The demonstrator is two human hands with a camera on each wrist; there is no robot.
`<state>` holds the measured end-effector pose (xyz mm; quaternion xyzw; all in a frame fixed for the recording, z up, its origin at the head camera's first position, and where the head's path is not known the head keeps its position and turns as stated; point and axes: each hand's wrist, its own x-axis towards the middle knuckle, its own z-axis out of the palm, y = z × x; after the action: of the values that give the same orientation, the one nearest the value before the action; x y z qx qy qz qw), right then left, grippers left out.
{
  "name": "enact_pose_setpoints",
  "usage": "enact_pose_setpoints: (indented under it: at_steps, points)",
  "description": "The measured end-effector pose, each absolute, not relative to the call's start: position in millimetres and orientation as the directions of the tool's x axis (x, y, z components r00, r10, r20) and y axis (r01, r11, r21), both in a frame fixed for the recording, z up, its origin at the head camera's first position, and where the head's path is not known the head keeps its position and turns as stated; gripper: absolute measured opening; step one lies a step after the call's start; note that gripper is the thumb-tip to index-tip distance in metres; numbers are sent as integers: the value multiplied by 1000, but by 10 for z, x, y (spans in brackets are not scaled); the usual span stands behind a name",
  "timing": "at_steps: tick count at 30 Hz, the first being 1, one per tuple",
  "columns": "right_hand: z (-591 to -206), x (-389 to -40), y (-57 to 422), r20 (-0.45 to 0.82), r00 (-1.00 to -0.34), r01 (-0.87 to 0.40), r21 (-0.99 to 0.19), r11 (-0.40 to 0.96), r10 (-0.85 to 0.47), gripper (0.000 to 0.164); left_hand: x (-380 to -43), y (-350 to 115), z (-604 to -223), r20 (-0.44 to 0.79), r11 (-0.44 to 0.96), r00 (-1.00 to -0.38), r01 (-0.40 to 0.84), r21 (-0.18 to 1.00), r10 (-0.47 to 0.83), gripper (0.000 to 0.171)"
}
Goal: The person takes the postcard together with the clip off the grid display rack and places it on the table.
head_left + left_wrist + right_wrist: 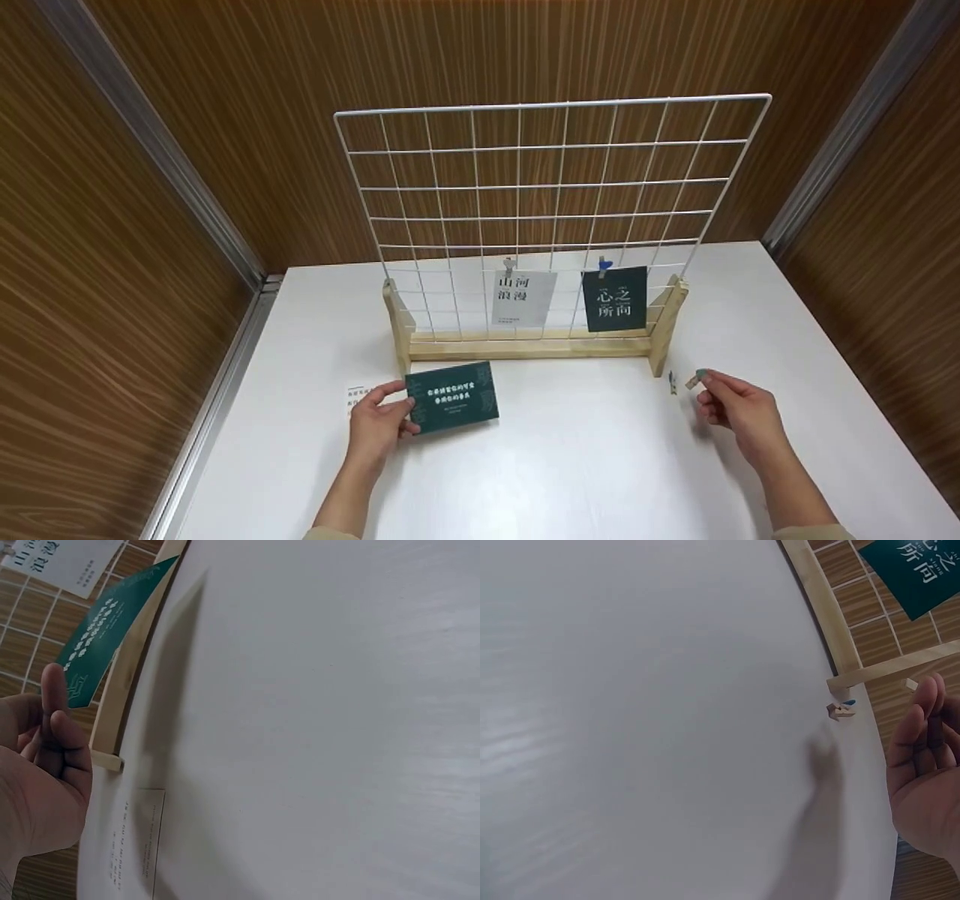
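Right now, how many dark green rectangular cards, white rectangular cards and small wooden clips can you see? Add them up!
Dark green rectangular cards: 2, one hanging, one held
White rectangular cards: 2, one hanging, one loose
Small wooden clips: 4, two on the hanging cards, one held, one loose
Total: 8

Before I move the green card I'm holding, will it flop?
The green card is probably stiff: your left hand grips one end, and the rest juts out without drooping. It looks thin, so it's likely light and might crease if squeezed.
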<state>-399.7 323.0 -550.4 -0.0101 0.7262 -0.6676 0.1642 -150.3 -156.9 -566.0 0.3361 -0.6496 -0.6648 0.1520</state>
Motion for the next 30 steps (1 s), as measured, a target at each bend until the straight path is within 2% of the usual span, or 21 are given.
enact_pose_setpoints:
  at_steps: [10, 20, 30]
  points:
    - [-5638, -4055, 3239, -292, -931, 265, -953, 144, -217, 14, -1486, -1562, -5693, -261, -97, -720, -262, 960, -643, 36]
    - [-5746, -4062, 3255, -375, -901, 360, -927, 110, -217, 13, -1508, -1542, -5742, -282, -116, -732, -270, 956, -620, 36]
    - [-5811, -4091, 3237, -387, -898, 373, -922, 104, -210, 12, -1514, -1570, -5792, -297, -125, -720, -284, 951, -627, 37]
